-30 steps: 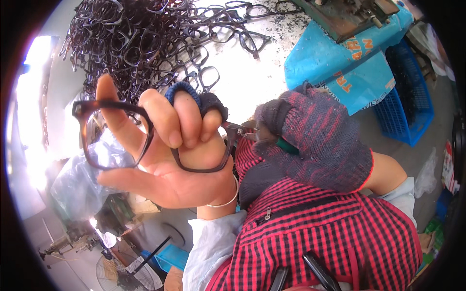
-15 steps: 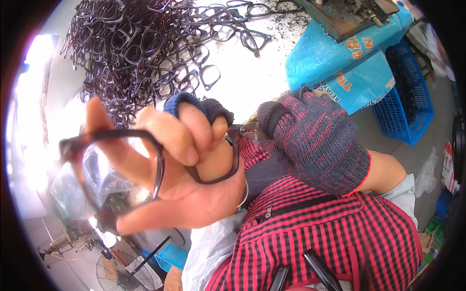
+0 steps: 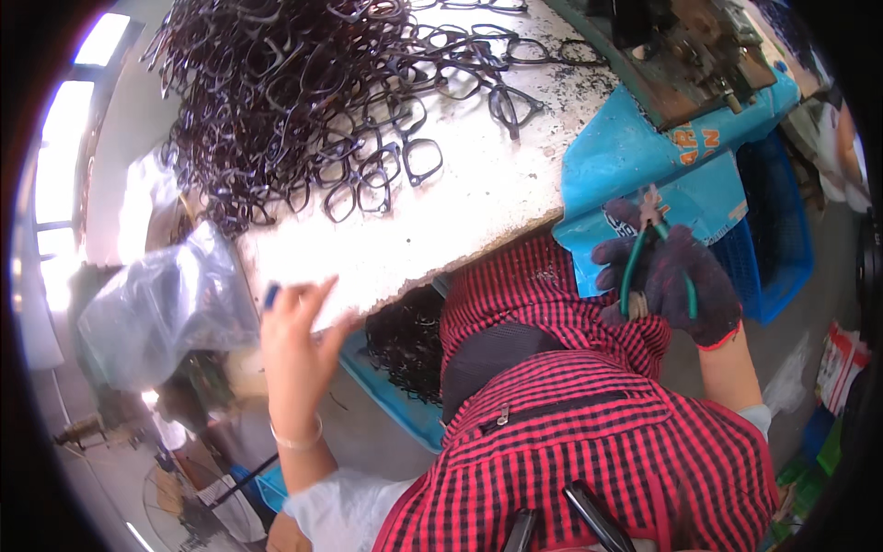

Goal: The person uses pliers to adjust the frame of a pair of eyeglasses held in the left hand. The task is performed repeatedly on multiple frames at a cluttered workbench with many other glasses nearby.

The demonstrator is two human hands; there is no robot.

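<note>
Pliers (image 3: pixel 634 262) near bare table edge (image 3: pixel 460 258)

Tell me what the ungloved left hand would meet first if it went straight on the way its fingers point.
Probably the heap of dark, glossy eyeglass frames, beyond a bare stretch of the scuffed white tabletop; how high the left hand sits is unclear, so it might touch the tabletop first.

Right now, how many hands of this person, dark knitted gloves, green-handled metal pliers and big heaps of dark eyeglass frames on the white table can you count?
Left hand and right hand: 2
Dark knitted glove: 1
Green-handled metal pliers: 1
Big heap of dark eyeglass frames: 1
Total: 5
</note>
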